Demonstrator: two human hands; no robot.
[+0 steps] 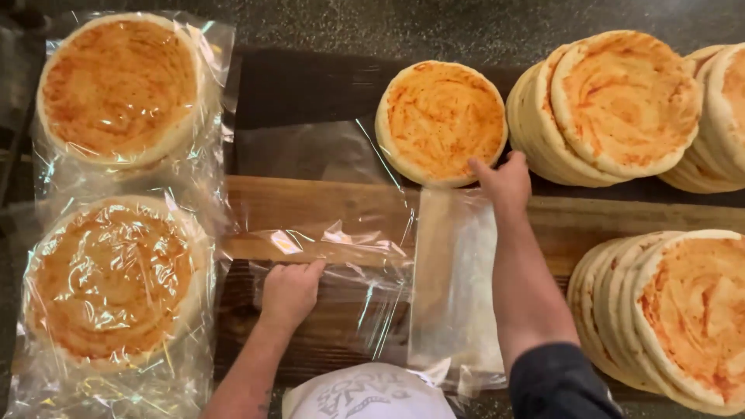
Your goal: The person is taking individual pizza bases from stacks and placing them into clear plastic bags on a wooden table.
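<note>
My left hand (291, 289) presses down on a clear plastic bag (341, 256) lying flat on the wooden board (605, 221). My right hand (506, 182) grips the near edge of a small stack of round sauce-covered flatbreads (442, 120), which leans at the mouth of the bag. A second clear bag (456, 295) lies under my right forearm.
Two sealed bags of flatbreads (116, 89) (109, 283) lie at the left. Fanned stacks of sauced flatbreads stand at the upper right (621, 101), far right (725, 109) and lower right (683, 310). A white printed cap (365, 396) shows at the bottom edge.
</note>
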